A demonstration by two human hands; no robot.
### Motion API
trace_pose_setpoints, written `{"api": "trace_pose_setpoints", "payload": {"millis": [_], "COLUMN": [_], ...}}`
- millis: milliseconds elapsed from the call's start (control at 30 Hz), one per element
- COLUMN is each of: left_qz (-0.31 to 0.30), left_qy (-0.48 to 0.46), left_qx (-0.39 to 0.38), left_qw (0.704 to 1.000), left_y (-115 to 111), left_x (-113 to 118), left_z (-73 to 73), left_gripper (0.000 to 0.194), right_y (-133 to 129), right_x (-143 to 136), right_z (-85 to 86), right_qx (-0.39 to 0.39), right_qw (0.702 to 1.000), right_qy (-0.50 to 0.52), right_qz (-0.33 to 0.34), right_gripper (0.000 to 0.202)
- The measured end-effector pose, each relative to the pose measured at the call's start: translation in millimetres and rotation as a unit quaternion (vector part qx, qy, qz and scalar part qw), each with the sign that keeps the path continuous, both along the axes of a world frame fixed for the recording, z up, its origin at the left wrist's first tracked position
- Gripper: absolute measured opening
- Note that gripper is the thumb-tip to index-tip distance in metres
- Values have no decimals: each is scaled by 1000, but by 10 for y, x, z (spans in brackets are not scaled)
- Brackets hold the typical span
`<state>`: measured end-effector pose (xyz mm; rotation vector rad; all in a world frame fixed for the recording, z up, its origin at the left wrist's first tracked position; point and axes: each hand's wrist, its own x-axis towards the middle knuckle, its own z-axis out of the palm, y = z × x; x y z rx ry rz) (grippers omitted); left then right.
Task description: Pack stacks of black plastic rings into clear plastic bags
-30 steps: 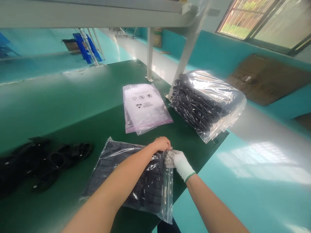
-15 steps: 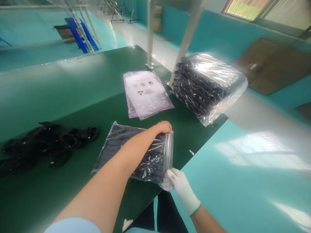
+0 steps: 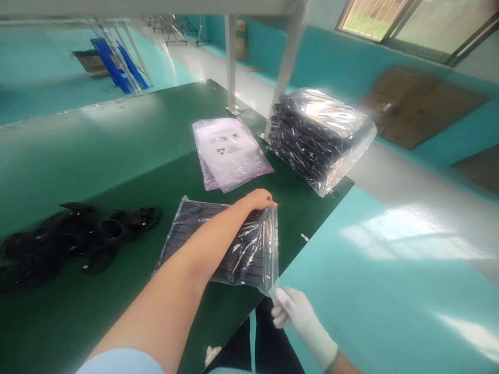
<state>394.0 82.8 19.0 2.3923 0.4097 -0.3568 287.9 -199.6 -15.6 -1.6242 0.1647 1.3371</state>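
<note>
A clear zip bag (image 3: pixel 245 259) filled with dark ribbed items lies flat near the front edge of the green table (image 3: pixel 128 182). My bare left hand (image 3: pixel 260 199) pinches the far corner of its open-end strip, the forearm crossing over the bag and covering part of it. At the near corner of the same strip, my right hand (image 3: pixel 290 311) in a white glove is closed on the bag's edge. The zip strip runs between both hands. I cannot tell whether the seal is fully closed.
Flat printed plastic bags (image 3: pixel 230 150) lie beyond my left hand. A wrapped stack of black bundles (image 3: pixel 319 135) stands at the table's far right corner, by grey metal posts (image 3: pixel 231 67). Loose black straps or coils (image 3: pixel 86 234) are heaped at the left.
My right hand has shifted down and slightly right, drawing the bag's near corner with it. My left hand stays at the far corner. The camera view has tilted slightly.
</note>
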Motion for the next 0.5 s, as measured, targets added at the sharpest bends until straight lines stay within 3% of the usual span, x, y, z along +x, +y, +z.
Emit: {"api": "trace_pose_setpoints", "payload": {"millis": [100, 167, 233, 300, 400, 500], "left_qz": [70, 179, 338, 405, 447, 450], "left_qy": [-73, -94, -14, 42, 90, 76], "left_qx": [55, 114, 147, 150, 88, 12], "left_qw": [993, 973, 930, 901, 886, 890], "left_y": [281, 462, 564, 578, 514, 459], "left_x": [-590, -1179, -1790, -2274, -2605, -2618], "left_z": [307, 435, 452, 367, 186, 100], "left_gripper": [34, 34, 31, 29, 36, 48], "right_y": [89, 314, 581, 772, 823, 763], "right_x": [377, 634, 800, 856, 841, 843], "right_z": [55, 92, 135, 163, 113, -9], "right_qx": [-16, -4, -3, 17, 72, 71], "right_qw": [987, 982, 992, 1000, 992, 990], "right_qy": [-153, -179, -118, -22, 60, 44], "right_qz": [-39, -59, -41, 11, 86, 114], "right_gripper": [31, 38, 47, 52, 47, 38]}}
